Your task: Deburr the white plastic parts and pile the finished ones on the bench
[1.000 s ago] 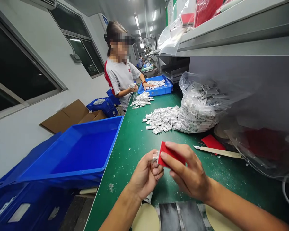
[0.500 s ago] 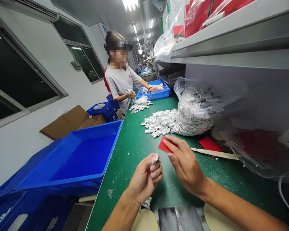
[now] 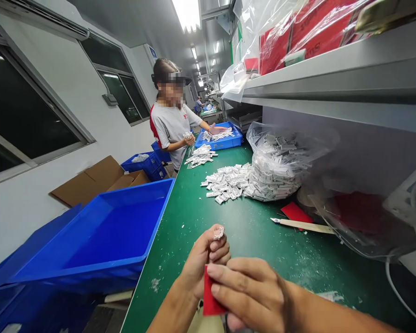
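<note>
My left hand [image 3: 208, 259] is closed around a small white plastic piece [image 3: 219, 233], whose rough end shows above the thumb and forefinger; the rest of it is covered by the fingers. In my right hand [image 3: 253, 289] a flat red sheet [image 3: 212, 293], like sandpaper, is pinched between fingers and thumb. The sheet sits just below and in front of the left palm; whether it touches that hand I cannot tell. Beyond the hands, a heap of white plastic pieces [image 3: 227, 182] spills from a clear plastic bag [image 3: 277, 171] on the green table [image 3: 180, 240].
A craft knife [image 3: 303, 225] lies at the right by another red sheet [image 3: 296, 212]. A big blue bin [image 3: 118, 226] stands left of the table edge. Further along, a co-worker [image 3: 175, 125] reaches into a blue tray [image 3: 225, 144]. A shelf [image 3: 315, 78] overhangs the right side.
My right hand has moved down and toward me with the red sheet, from above the left hand to below it. The left hand keeps its hold on the white piece.
</note>
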Demonstrator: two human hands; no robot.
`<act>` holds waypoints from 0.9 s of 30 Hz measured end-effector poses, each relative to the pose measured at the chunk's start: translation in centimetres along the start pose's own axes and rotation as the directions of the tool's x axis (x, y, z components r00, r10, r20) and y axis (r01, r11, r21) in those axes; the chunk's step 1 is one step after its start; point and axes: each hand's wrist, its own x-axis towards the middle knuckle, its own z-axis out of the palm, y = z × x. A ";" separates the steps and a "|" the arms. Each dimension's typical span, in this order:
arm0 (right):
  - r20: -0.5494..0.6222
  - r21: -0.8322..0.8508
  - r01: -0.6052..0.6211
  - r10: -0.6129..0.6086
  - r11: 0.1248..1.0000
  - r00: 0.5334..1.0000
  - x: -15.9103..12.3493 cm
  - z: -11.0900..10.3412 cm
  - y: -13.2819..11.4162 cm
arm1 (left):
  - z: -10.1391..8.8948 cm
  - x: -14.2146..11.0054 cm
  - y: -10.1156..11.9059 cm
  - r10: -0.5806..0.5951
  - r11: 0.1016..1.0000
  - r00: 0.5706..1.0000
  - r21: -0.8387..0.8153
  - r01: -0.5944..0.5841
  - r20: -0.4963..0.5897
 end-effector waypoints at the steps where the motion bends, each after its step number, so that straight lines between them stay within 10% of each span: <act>1: -0.032 -0.006 -0.027 0.026 1.000 0.999 -0.2 0.0 0.0 | 0.0 0.1 0.0 0.012 1.000 1.000 -0.009 -0.012 -0.014; 5: -0.151 0.057 -0.372 0.376 0.926 0.914 -1.0 0.2 0.8 | -0.4 0.4 0.0 0.092 0.995 0.993 -0.030 -0.094 -0.074; 9: -0.162 0.392 -0.752 0.845 0.530 0.511 -1.0 0.8 1.9 | -0.5 0.6 -0.1 0.135 0.991 0.988 0.008 -0.135 -0.077; 11: -0.134 0.484 -0.770 0.905 0.416 0.404 -0.8 1.0 1.9 | -0.6 0.6 -0.2 0.159 0.987 0.981 0.055 -0.154 -0.106; 13: -0.121 0.443 -0.771 0.883 0.457 0.453 -0.9 1.1 1.4 | -0.6 0.6 -0.4 0.188 0.979 0.975 0.099 -0.176 -0.120; 17: -0.082 0.105 -0.510 0.519 0.854 0.851 -1.8 1.1 0.7 | -0.7 0.4 -0.8 0.237 0.960 0.967 0.178 -0.218 -0.095; 19: 0.024 -0.067 -0.366 0.369 0.928 0.929 -2.4 1.2 1.4 | -0.6 0.2 -0.9 0.219 0.955 0.973 0.220 -0.200 -0.069; 21: 0.098 -0.242 -0.493 0.526 0.836 0.845 -2.9 1.3 2.9 | -0.6 0.0 -1.0 0.160 0.950 0.987 0.274 -0.149 -0.017; 24: 0.052 -0.413 -0.718 0.802 0.560 0.595 -3.4 1.2 4.9 | -0.6 0.0 -0.9 0.086 0.927 0.994 0.360 -0.106 0.072; 27: 0.109 -0.452 -0.742 0.857 0.495 0.504 -3.4 1.2 5.5 | -0.8 0.2 -0.7 0.068 0.889 0.985 0.439 -0.131 0.156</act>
